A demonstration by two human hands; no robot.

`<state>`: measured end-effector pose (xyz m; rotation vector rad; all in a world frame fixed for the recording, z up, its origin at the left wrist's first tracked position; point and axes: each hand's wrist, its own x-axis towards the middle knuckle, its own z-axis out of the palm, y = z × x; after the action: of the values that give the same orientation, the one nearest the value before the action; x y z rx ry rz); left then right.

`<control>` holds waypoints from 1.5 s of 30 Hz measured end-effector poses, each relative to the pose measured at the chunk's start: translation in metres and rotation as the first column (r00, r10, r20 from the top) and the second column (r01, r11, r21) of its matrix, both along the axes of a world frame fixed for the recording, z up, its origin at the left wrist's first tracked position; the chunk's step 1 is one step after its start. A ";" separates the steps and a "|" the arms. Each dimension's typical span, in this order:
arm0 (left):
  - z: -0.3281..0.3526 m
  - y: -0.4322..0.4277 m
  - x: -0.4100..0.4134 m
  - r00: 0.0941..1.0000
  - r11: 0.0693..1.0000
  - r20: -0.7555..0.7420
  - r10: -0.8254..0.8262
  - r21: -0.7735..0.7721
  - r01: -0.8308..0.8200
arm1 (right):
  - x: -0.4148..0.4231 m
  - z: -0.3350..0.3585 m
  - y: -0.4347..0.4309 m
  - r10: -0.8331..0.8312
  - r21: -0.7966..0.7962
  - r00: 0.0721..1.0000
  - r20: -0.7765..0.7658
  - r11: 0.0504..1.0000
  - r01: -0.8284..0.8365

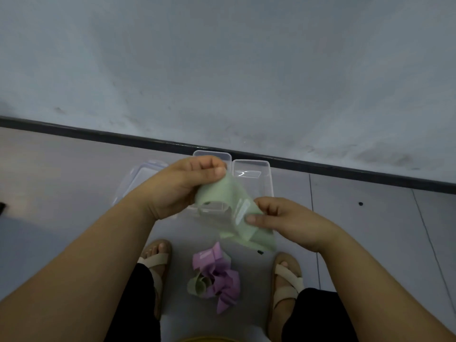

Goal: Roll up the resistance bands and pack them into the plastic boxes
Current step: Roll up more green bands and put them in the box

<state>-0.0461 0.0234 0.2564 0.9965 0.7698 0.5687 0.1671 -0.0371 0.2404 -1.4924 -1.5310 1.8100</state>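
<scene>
A pale green resistance band (230, 196) is stretched between my hands above the floor. My left hand (182, 183) pinches its upper end between thumb and fingers. My right hand (283, 218) pinches its lower end, and a loose flap hangs below. Behind the band stand clear plastic boxes (254, 174), open, against the wall's dark skirting. A clear lid (145, 174) lies to their left, partly hidden by my left arm. On the floor between my feet lies a heap of purple bands (219, 280) with one green band (197, 286) among them.
I crouch on a grey tiled floor close to a pale wall with a black skirting (98, 135). My sandalled feet (158, 262) flank the heap. A yellow rim (209, 339) shows at the bottom edge. A small dark spot (360, 203) marks the floor on the right.
</scene>
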 end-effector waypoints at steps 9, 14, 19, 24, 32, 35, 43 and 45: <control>-0.018 0.004 -0.014 0.808 0.952 -0.556 -0.196 0.091 0.294 | 0.028 0.018 0.011 -0.508 -0.134 0.789 -0.345 0.859 0.494; -0.026 0.004 -0.012 0.653 0.940 -0.727 -0.212 0.032 0.341 | 0.051 0.018 0.021 -0.813 -0.411 0.257 -0.523 0.504 0.759; -0.029 0.010 -0.019 0.885 0.999 -0.464 -0.041 -0.003 0.044 | 0.064 0.014 0.019 -0.870 -0.480 0.195 -0.452 0.422 0.769; -0.031 0.018 -0.024 0.887 0.974 -0.444 0.122 -0.117 -0.193 | 0.066 0.003 0.021 -0.865 -0.282 0.458 -0.203 0.500 0.819; -0.034 0.021 -0.034 0.798 0.971 -0.587 0.135 -0.080 -0.223 | 0.066 0.001 0.017 -0.697 -0.023 0.713 0.075 0.714 0.700; -0.035 0.020 -0.036 0.772 0.972 -0.620 0.139 -0.065 -0.227 | 0.066 0.003 0.014 -0.654 -0.007 0.748 0.116 0.752 0.659; -0.039 0.021 -0.036 0.774 0.974 -0.621 0.123 -0.073 -0.213 | 0.067 0.005 0.019 -0.760 -0.093 0.645 -0.081 0.650 0.754; -0.038 0.020 -0.036 0.762 0.979 -0.640 0.100 -0.074 -0.191 | 0.069 0.006 0.020 -0.780 -0.192 0.598 -0.183 0.625 0.756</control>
<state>-0.0816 0.0432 0.2181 1.0118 1.4872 0.2924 0.2364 -0.0174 0.2464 -1.5420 -0.4991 1.4397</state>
